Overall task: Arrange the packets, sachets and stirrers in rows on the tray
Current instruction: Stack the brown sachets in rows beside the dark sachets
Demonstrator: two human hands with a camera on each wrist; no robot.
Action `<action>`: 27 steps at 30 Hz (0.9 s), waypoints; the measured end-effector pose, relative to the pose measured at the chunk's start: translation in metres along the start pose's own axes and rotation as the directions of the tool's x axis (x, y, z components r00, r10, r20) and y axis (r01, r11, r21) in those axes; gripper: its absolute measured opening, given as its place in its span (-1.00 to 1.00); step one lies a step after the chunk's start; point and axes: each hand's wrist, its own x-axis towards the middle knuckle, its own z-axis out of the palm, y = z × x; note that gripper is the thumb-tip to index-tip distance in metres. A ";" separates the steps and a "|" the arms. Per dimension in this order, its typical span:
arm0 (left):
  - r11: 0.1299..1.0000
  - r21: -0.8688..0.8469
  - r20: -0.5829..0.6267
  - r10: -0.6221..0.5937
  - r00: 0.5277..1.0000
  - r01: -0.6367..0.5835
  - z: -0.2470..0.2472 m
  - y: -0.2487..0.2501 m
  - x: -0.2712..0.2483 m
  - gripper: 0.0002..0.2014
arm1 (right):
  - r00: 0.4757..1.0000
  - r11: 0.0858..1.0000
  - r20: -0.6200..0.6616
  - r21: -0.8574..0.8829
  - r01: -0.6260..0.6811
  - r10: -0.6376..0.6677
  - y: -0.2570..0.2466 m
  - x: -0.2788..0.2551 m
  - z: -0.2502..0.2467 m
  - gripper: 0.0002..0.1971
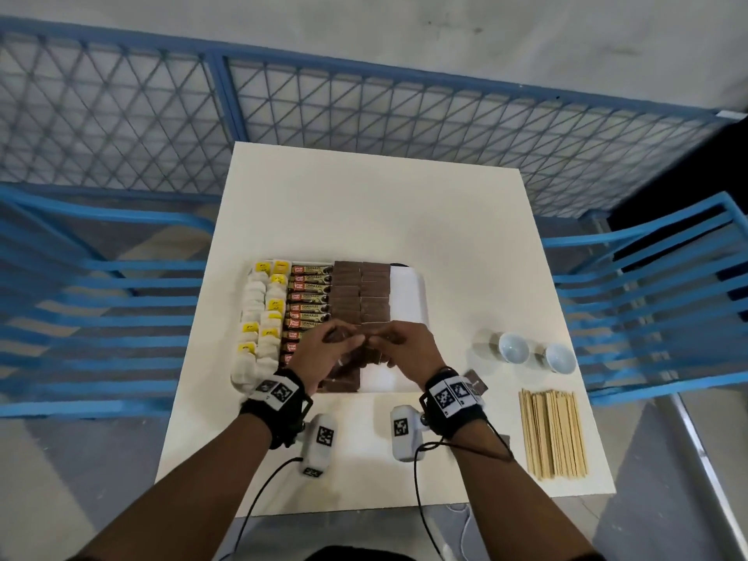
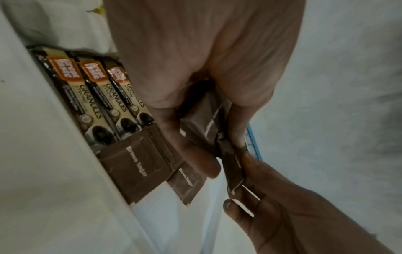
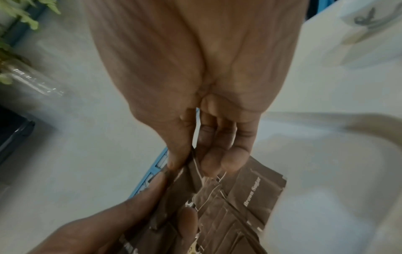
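On the white tray (image 1: 408, 295) lie rows of tea bags (image 1: 259, 317), coffee granule sticks (image 1: 309, 297) and two columns of brown sugar sachets (image 1: 360, 293). Both hands meet over the tray's near end. My left hand (image 1: 344, 338) grips a small stack of brown sugar sachets (image 2: 202, 120). My right hand (image 1: 381, 338) pinches one sachet (image 2: 232, 166) at that stack's edge between thumb and fingers (image 3: 208, 159). The wooden stirrers (image 1: 552, 433) lie bundled on the table at the right, away from both hands.
Two small white cups (image 1: 513, 348) (image 1: 559, 358) stand right of the tray. One loose brown sachet (image 1: 477, 383) lies beside my right wrist. Blue slatted chairs (image 1: 647, 301) flank the table and a blue mesh fence (image 1: 364, 111) runs behind it.
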 end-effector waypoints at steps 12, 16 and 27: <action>0.992 0.096 -0.194 0.099 0.976 -0.081 0.021 -0.014 0.000 -0.98 | 0.999 0.999 0.036 -0.032 -0.020 0.021 0.017 0.006 -0.014 -0.92; 0.962 -0.263 -0.194 -0.131 0.972 0.078 0.013 -0.017 -0.009 -0.92 | 0.995 0.986 -0.054 -0.144 -0.088 0.081 0.043 0.014 -0.018 -0.91; 0.923 -0.357 -0.098 -0.191 0.977 0.145 -0.017 -0.017 -0.025 -0.55 | 0.972 0.947 -0.174 -0.252 -0.200 0.159 0.055 0.004 0.015 -0.79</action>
